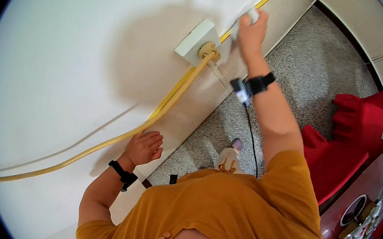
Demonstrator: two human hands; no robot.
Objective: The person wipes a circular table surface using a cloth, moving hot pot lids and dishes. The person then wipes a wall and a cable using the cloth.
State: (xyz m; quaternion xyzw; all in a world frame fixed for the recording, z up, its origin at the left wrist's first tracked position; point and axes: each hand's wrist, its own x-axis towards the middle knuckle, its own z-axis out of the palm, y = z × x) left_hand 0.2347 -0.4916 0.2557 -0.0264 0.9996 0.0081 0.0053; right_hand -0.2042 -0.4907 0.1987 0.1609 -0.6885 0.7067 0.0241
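My right hand (252,32) is raised to the wall at the upper middle, its fingers closed on a small white pad (251,16) pressed by the yellow strip (224,37). The pad is partly covered by my fingers, so its exact kind does not show. Just left of that hand, a white socket box (196,39) stands out from the wall, with a beige plug (207,50) in it. A thick beige cord (131,133) runs from the plug down to the left. My left hand (144,147) rests against the wall below the cord, fingers stretched out, holding nothing.
White wall (61,57) fills the left, with pale tiles below the strip. Grey speckled floor (298,51) lies to the right. Red-covered chairs (361,120) and a round table (330,225) bearing wrapped items stand at the right. A thin black cable (252,138) hangs from my right wrist.
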